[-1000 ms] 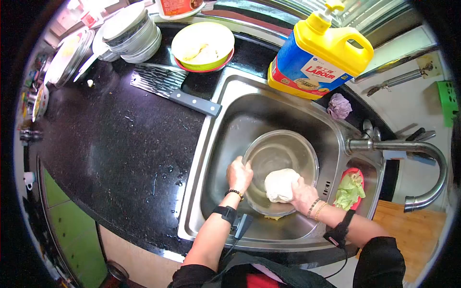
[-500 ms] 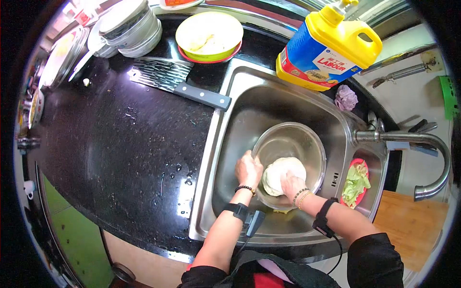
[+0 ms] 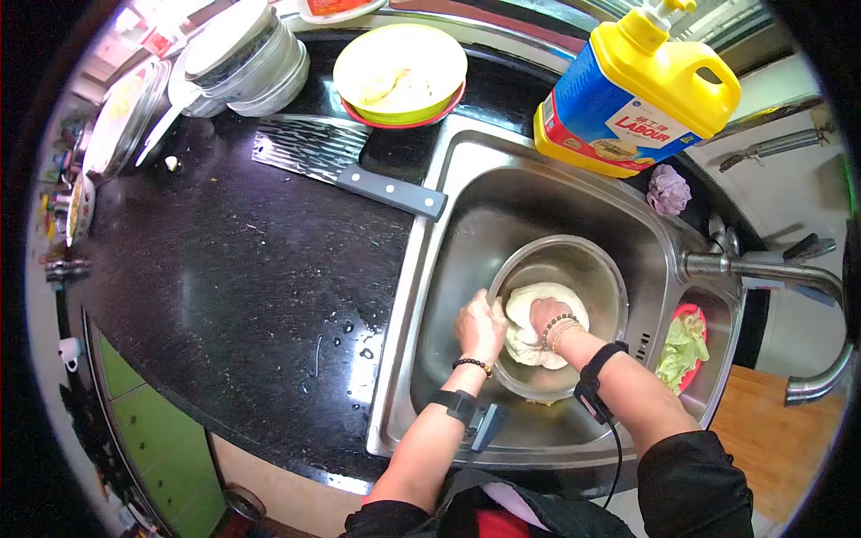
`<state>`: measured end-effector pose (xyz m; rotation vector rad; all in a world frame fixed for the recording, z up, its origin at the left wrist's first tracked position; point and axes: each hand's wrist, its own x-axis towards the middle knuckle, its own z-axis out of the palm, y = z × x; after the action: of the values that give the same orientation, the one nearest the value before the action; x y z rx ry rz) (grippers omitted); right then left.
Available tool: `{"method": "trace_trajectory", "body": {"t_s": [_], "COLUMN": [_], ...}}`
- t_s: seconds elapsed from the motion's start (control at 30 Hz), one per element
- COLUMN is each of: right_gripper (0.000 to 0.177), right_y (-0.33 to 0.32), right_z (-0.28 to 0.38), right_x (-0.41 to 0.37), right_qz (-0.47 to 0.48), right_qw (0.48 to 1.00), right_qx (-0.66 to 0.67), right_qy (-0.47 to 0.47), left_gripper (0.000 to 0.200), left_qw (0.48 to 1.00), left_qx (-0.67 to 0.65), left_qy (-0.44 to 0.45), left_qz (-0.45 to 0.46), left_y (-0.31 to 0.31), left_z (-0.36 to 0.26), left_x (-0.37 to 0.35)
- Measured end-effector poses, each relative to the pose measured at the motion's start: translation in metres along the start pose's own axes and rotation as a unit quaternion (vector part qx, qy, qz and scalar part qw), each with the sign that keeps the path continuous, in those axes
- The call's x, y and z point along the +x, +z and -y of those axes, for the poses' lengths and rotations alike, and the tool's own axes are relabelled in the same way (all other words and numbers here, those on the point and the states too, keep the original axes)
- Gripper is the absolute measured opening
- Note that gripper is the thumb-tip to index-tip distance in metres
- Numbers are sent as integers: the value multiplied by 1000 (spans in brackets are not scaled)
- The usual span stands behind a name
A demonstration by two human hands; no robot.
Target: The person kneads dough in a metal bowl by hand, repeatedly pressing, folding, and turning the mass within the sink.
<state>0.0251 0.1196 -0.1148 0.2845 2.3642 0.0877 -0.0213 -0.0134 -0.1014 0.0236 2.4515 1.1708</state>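
Observation:
A round stainless steel bowl [image 3: 587, 264] sits inside the sink basin [image 3: 489, 193]. On its left side, my left hand [image 3: 480, 325] is closed over the rim. In the bowl lies a lump of pale, smooth dough [image 3: 529, 351]. My right hand [image 3: 549, 319] is pressed down into the dough like a fist, and its fingertips are hidden in it. The dough bulges up around the knuckles.
A cleaver [image 3: 323, 157] lies on the black counter [image 3: 224, 278], its handle over the sink's edge. Behind are a yellow bowl [image 3: 399, 67], stacked bowls [image 3: 251, 67] and a detergent bottle [image 3: 632, 103]. To the right are a faucet [image 3: 762, 267] and leafy scraps [image 3: 682, 350] in a red dish.
My right hand has sunk deeper into the dough and curled, leaving the dough dented and wider. My left hand stays on the rim. The whole view has shifted slightly.

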Motion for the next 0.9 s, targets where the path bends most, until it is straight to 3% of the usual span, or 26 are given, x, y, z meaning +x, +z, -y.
{"method": "trace_trajectory", "body": {"t_s": [0.27,0.33,0.37,0.43,0.47,0.53,0.57,0.73,0.83,0.9], "right_gripper": [24,39,47,35,35,27,32,48,53,50], "right_y": [-38,-27,-10,-4,-12,-41,-46,-20,-2,-25], "right_z": [-10,-28,-31,-42,-46,-61,-65,-45,-20,-24], "right_x": [3,-17,-25,-40,-45,-40,-30,37,38,16], "right_qz": [128,18,-29,-150,-145,-110,-165,-78,-110,-57], "right_qw": [990,983,987,943,944,926,924,927,958,956], "right_qx": [-39,74,111,213,215,349,341,364,264,286], "right_qy": [-46,-165,-116,-206,-205,-94,-51,54,-12,-16], "left_gripper": [17,16,16,17,18,17,17,19,22,23], "left_qw": [1000,1000,1000,1000,1000,1000,1000,1000,1000,999], "left_qx": [-4,-22,-23,-10,3,-3,-9,1,-18,-32], "left_qy": [18,10,-6,-6,-2,1,3,-5,-22,-33], "left_qz": [-18,-15,-8,-17,-20,-16,-17,-26,6,11], "left_y": [2,2,2,2,4,5,4,5,1,3], "left_z": [2,1,1,2,3,3,2,5,4,5], "left_x": [-1,-1,-1,1,-1,0,0,2,3,4]}}
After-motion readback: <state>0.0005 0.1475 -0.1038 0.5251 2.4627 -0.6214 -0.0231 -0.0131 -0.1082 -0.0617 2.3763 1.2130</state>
